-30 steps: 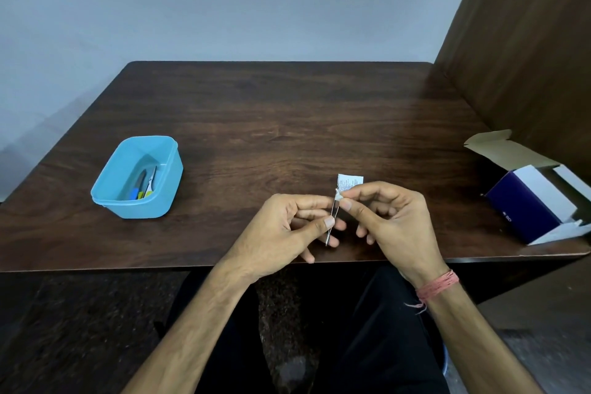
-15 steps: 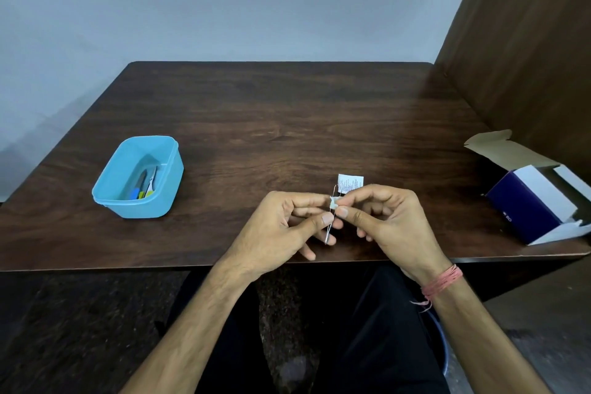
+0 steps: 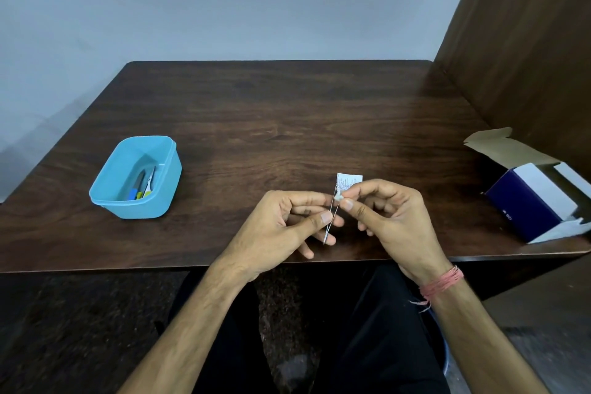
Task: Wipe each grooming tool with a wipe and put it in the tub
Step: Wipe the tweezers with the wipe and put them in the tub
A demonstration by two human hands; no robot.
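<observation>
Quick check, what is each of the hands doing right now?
Left hand: closed on a thin metal tool.
Right hand: pinching a small wipe against the tool's upper end.

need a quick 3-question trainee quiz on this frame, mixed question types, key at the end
1. True or false: the light blue plastic tub at the table's left already holds tools.
2. Which hand pinches the small white wipe against the thin metal tweezers? A) left hand B) right hand C) neither
3. Fill in: the open dark blue and white cardboard box sits at the table's ____ edge.

Key
1. True: several tools with blue and yellow-green parts lie inside.
2. B: the right hand presses the wipe near the tweezers' upper end, while the left hand grips them lower down, above the dark wooden table.
3. Right.
</observation>
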